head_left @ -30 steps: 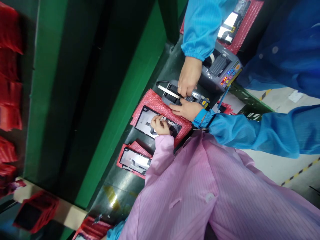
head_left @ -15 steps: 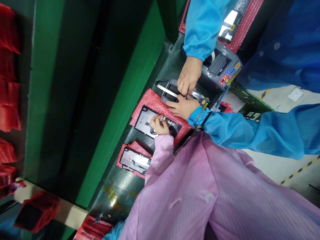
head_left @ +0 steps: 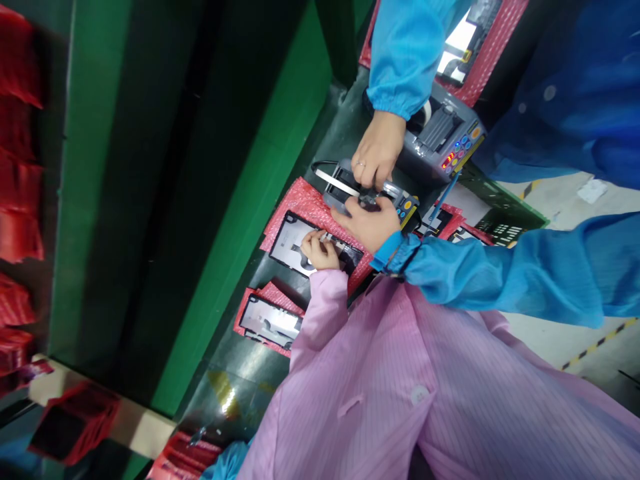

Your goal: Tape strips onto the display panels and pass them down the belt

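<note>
Head view — my left fingers (head_left: 310,244) bend over the middle of a dark-framed panel (head_left: 289,240); whether they pinch anything, I cannot tell. It lies beneath them on red bubble wrap (head_left: 303,198) — beyond, a co-worker's hands (head_left: 371,225) meet at a small grey machine (head_left: 409,205).

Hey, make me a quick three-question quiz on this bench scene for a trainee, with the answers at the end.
1. True or false: the pink-sleeved left hand is at the framed panel.
2. The bubble wrap under that panel is: (a) green, (b) red, (c) yellow.
3. How many blue-sleeved hands are at the small grey machine?

Key: 1 true; 2 b; 3 two.
</note>
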`<state>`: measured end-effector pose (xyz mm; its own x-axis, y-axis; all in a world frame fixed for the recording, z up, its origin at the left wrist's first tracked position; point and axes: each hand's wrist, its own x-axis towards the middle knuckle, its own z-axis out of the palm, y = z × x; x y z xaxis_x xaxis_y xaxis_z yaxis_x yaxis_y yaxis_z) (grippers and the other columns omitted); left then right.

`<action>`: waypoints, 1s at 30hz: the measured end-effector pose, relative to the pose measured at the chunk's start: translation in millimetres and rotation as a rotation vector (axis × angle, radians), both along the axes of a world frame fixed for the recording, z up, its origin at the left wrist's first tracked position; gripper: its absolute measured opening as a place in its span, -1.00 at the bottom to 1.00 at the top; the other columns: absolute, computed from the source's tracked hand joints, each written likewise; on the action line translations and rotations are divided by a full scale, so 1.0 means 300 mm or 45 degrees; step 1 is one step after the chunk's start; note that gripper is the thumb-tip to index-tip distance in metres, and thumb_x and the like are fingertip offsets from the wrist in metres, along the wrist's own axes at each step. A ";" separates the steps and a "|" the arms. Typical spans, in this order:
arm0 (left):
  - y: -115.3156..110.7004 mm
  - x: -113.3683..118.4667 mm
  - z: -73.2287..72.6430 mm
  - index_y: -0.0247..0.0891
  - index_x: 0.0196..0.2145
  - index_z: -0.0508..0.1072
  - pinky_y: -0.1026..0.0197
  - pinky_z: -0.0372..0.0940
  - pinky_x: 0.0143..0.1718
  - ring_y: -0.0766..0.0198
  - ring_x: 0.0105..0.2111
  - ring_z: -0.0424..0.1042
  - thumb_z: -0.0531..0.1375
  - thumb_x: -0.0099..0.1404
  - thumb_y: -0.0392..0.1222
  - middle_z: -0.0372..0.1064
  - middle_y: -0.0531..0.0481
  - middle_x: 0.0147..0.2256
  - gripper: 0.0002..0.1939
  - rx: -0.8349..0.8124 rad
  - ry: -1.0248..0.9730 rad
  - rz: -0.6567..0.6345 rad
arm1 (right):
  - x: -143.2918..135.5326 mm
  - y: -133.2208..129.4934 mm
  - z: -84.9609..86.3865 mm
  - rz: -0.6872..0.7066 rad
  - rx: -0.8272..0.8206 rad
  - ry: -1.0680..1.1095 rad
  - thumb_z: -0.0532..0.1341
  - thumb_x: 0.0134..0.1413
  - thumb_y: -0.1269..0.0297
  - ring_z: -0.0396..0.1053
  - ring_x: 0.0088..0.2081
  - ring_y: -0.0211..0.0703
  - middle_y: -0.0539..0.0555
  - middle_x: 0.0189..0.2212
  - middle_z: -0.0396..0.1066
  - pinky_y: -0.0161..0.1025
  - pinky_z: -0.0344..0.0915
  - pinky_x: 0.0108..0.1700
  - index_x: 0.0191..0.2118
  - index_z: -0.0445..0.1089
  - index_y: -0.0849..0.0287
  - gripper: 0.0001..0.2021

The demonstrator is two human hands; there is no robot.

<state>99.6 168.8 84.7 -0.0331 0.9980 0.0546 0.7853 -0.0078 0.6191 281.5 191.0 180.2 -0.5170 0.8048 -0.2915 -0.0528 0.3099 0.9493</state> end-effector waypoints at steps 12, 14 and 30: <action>-0.009 -0.007 -0.013 -0.30 -0.17 0.48 0.03 0.22 0.15 0.10 0.02 0.31 0.06 0.31 -0.35 0.31 -0.20 -0.09 -0.77 0.031 -0.014 -0.032 | -0.066 -0.078 -0.092 -0.055 0.868 -1.266 -0.03 0.11 0.16 0.39 0.06 -0.49 0.08 -0.04 0.45 -0.65 0.32 0.08 -0.11 0.38 0.25 -0.62; -0.010 -0.009 -0.019 -0.31 -0.16 0.49 0.02 0.22 0.15 0.10 0.01 0.30 0.06 0.32 -0.35 0.31 -0.22 -0.08 -0.77 0.028 0.000 -0.030 | -0.070 -0.080 -0.100 -0.105 0.895 -1.289 0.02 0.13 0.17 0.38 0.09 -0.47 0.07 -0.01 0.45 -0.63 0.32 0.12 -0.09 0.40 0.22 -0.65; -0.017 -0.021 -0.048 -0.25 -0.18 0.50 0.00 0.23 0.13 0.08 -0.01 0.33 0.09 0.30 -0.25 0.33 -0.17 -0.12 -0.79 0.126 0.051 -0.036 | -0.104 -0.107 -0.079 0.012 0.743 -1.843 -0.17 0.33 0.05 0.22 0.24 -0.55 -0.02 0.02 0.39 -0.59 0.35 0.15 -0.04 0.43 0.07 -0.53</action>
<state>93.4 163.7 70.2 -0.0012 0.9882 0.1534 0.8079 -0.0894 0.5825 250.2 158.8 156.5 -0.0884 0.9783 -0.1874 -0.9943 -0.0755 0.0748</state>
